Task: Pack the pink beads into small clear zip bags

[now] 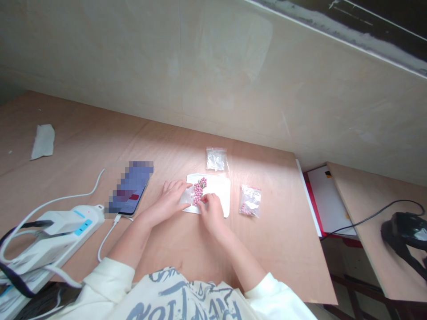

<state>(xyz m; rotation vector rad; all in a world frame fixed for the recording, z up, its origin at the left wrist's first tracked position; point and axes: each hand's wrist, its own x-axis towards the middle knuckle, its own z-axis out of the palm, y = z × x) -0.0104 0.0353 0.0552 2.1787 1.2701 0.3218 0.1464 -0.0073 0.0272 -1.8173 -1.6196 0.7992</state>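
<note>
Printed shirt (187, 300) at bottom; mid-frame, pink beads (198, 191) lie loose, unbagged. Left hand (169, 198), fingers spread, touches a clear pouch (187, 197); whether the right hand's (212, 212) fingers grasp any, I cannot tell.

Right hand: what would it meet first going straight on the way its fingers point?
The right hand would likely meet the pink beads first; whether it already touches them is unclear.

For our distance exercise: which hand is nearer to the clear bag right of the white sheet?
Right. The right hand is left of the clear bag, at the pink beads on the white sheet; the left hand is farther off, at the sheet's left edge.
</note>
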